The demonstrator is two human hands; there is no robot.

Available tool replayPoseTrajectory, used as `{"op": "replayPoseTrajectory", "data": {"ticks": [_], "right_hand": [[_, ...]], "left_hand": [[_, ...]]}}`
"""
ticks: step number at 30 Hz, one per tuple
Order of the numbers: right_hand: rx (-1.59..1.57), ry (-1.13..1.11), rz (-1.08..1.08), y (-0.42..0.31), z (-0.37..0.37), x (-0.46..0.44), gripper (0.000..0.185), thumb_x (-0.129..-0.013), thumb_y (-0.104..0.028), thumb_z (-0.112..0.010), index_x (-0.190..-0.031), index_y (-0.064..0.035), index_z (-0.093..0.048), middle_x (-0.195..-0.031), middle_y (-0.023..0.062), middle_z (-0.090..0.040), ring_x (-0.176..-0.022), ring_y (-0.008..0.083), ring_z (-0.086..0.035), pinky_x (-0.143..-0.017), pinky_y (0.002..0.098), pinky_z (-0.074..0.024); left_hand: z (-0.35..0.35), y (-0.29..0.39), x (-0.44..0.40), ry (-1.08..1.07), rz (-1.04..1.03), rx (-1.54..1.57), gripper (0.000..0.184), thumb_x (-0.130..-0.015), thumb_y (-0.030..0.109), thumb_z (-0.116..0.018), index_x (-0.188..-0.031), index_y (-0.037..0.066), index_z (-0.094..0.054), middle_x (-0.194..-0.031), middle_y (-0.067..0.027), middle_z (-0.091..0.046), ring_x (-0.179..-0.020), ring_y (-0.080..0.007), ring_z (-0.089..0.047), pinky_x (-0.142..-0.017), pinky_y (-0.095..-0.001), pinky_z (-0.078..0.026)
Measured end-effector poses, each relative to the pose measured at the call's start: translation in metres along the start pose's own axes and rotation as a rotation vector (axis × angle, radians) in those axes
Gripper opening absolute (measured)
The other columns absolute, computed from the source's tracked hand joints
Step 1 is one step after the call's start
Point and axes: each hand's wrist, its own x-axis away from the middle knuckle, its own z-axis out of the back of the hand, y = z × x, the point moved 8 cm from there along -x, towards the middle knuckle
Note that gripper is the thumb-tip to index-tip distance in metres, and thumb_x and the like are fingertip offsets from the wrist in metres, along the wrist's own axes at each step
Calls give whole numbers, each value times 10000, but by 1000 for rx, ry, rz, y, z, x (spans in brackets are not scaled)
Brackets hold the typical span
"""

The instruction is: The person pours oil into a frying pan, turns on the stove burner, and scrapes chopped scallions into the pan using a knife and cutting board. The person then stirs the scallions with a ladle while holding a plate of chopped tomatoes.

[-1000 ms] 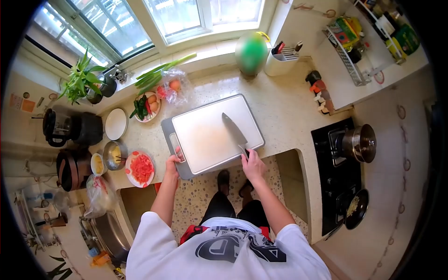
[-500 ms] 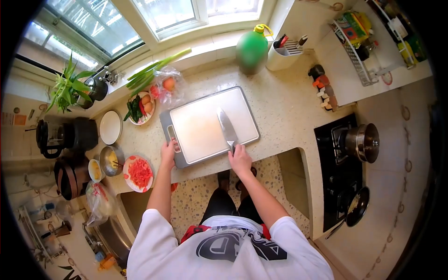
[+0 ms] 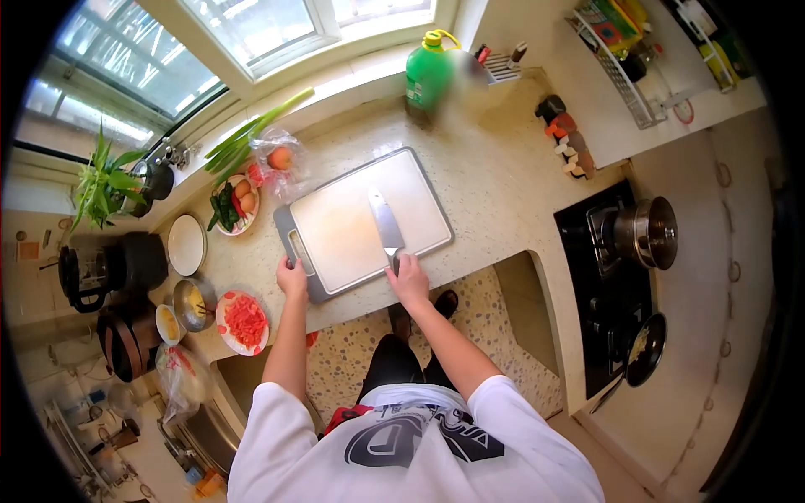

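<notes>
"Where was the knife?"
"Over the cutting board, blade pointing away, just beyond the right grip, which clasped its handle."
"And the left grip?"
"Closed on the board's handle end, above the counter."
"The step?"
"Handling both together, seemingly; any shift of either called for a steady blade, well apart from the left fingers."

On the speckled cream countertop: grey-rimmed white rectangular cutting board; from it, plain white round plate towards nine o'clock, red-patterned round plate towards eight, green plastic jug towards one.
</notes>
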Motion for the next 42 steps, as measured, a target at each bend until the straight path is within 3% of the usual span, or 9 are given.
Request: {"op": "replayPoseTrajectory", "data": {"ticks": [4,7,10,15,18,21,24,34,42], "right_hand": [[-224,0,70,14,10,5,423,-905,-410,-702,-1138,-74,-591,-1094,136,-605,-954,369,-633,-784,468,-531],[-288,-27,51,29,22,15,387,-908,-363,-695,-1147,-73,-606,-1065,140,-645,-926,362,-645,-785,462,-535],[-206,30,-82,58,36,25,311,-910,-293,-671,-1117,-65,-632,-1005,146,-684,-889,360,-656,-785,462,-535],[-271,246,-199,114,78,25,224,-891,-186,-633,-1046,-25,-649,-919,167,-685,-854,362,-655,-772,457,-526],[-276,296,-211,135,96,2,285,-883,-150,-635,-1108,25,-634,-980,189,-644,-923,362,-620,-843,440,-504],[-306,249,-167,128,109,-43,321,-887,-163,-644,-1156,12,-641,-1038,187,-638,-975,361,-620,-861,428,-508],[-301,184,-99,115,100,-85,303,-890,-183,-656,-1136,-7,-664,-1042,182,-640,-1006,359,-621,-877,422,-512],[-256,137,-88,85,77,-172,189,-856,-176,-703,-979,-35,-726,-1003,187,-672,-986,356,-637,-888,429,-517],[-376,86,-2,77,70,-221,198,-836,-150,-731,-995,-32,-747,-950,168,-701,-860,327,-685,-811,402,-552]], "left_hand": [[-7,-1,0,-78,-65,95,401,-904,108,-649,-1291,8,-621,-970,-91,-685,-886,-212,-644,-821,-346,-512],[0,7,6,189,-217,-126,443,-869,110,-628,-1302,19,-605,-1033,-112,-653,-952,-262,-623,-882,-377,-498],[-5,53,49,321,-631,-329,467,-819,117,-643,-1274,19,-599,-1109,-150,-611,-1032,-295,-589,-927,-402,-480],[-71,95,132,-418,-357,-34,441,-809,107,-636,-1238,14,-586,-1196,-166,-595,-1130,-340,-550,-1008,-448,-426],[-80,122,172,-279,-765,-205,516,-847,114,-627,-1352,52,-535,-1360,-169,-544,-1293,-361,-480,-1109,-480,-352],[-89,119,159,-91,-782,-426,592,-901,162,-582,-1467,70,-435,-1516,-197,-403,-1444,-365,-329,-1198,-523,-217],[-99,94,126,-41,-705,-590,620,-948,209,-533,-1529,72,-365,-1611,-192,-265,-1518,-350,-193,-1230,-538,-104],[-110,83,114,-1,-698,-687,619,-959,245,-487,-1533,52,-356,-1602,-191,-295,-1511,-349,-217,-1235,-525,-102],[-110,85,112,-5,-691,-699,638,-942,254,-499,-1529,44,-362,-1596,-192,-309,-1506,-357,-228,-1233,-533,-108]]}}
